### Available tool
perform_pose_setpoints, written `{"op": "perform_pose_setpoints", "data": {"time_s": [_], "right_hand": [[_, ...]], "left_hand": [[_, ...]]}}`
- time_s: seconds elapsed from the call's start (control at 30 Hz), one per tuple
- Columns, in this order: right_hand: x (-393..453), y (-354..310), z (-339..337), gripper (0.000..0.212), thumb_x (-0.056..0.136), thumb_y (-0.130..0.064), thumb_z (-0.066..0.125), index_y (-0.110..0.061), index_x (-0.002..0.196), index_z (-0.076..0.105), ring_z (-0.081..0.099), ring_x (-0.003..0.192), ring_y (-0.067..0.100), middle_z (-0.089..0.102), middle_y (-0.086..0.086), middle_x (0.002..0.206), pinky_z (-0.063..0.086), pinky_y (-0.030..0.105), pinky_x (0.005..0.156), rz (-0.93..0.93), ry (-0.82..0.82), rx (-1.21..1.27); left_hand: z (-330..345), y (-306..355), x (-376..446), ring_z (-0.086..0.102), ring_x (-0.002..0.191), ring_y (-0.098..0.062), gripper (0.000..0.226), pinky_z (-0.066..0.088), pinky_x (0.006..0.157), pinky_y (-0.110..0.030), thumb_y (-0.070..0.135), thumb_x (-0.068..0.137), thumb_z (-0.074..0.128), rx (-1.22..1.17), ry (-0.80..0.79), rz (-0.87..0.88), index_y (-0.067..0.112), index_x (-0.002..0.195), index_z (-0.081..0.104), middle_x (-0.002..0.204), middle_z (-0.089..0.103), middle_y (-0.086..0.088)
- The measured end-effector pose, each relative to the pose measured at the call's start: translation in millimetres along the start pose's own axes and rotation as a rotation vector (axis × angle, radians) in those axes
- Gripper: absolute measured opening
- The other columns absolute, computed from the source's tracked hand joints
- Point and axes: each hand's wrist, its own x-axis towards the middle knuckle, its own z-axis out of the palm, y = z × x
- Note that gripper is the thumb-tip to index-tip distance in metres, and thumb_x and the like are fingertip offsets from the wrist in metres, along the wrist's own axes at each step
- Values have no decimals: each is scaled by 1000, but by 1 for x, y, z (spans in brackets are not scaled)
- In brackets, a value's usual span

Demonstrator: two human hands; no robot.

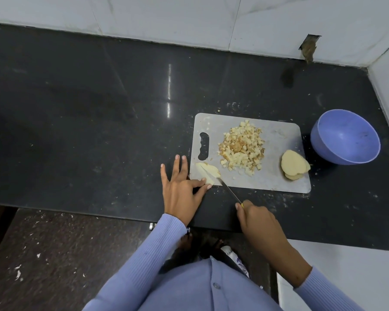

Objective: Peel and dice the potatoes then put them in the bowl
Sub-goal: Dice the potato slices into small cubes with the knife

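Potato slices (207, 173): pale, peeled, lying at the near left corner of the cutting board (276, 140), partly over its edge.
Left hand (182, 187): flat on the counter (99, 122) beside the board, fingers spread and straight, thumb and forefinger tips touching the slices.
Right hand (259, 221): fingers curled round the yellow handle of the knife (228, 188); thin blade angled up and left, its tip at the slices.
Diced potato (243, 148): heap of small cubes, some browned, at the middle of the board.
Potato pieces (294, 164): stack of thicker peeled slabs at the near right corner of the board.
Bowl (346, 136): blue-violet plastic, tilted, on the counter just right of the board.
Counter: dark polished stone, speckled with scraps, white tiled wall (189, 19) behind.
Sleeves (148, 261): ribbed, light blue, on both arms.
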Motion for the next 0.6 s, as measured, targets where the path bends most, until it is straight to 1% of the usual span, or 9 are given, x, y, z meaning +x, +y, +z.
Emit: {"op": "perform_pose_setpoints", "data": {"time_s": [0.07,0.13,0.23,0.33,0.43,0.6], "right_hand": [[2,-7,-4,33,102,-37,27,-16,81,41,51,63,23,44,-3,63,35,31,58,-27,14,47],[9,-17,-6,34,102,-38,28,-15,81,41,49,63,23,45,-1,64,34,32,58,-51,15,79],[26,-32,-6,34,102,-39,27,-14,88,46,54,72,27,55,6,76,36,32,61,-65,11,61],[40,-42,-3,38,102,-39,27,-10,99,52,59,85,32,62,12,90,38,33,64,-72,11,40],[44,-45,-1,39,103,-37,26,-8,104,51,58,89,34,62,14,96,37,34,65,-68,-9,17],[31,-33,3,36,103,-36,26,-8,105,49,60,90,33,63,13,98,37,33,65,-46,-42,-50]], "left_hand": [[0,-1,0,24,142,-31,12,-15,114,-36,41,78,74,-18,23,-52,29,79,77,146,37,-21],[0,1,1,15,144,-27,10,-18,113,-33,40,75,77,-54,43,-102,31,78,77,151,28,-18],[-1,4,2,4,147,-23,12,-21,111,-32,42,74,77,-99,25,-154,31,80,77,156,16,-12],[-4,4,4,-6,147,-20,16,-21,110,-35,47,76,73,-86,-28,-191,33,84,76,158,6,-8],[-6,5,6,-12,146,-18,18,-24,108,-36,51,78,69,-55,-74,-206,36,84,76,159,-1,-6],[-9,5,9,-16,145,-17,19,-26,107,-38,53,77,69,-40,-103,-206,37,85,76,159,-6,-5]]}}
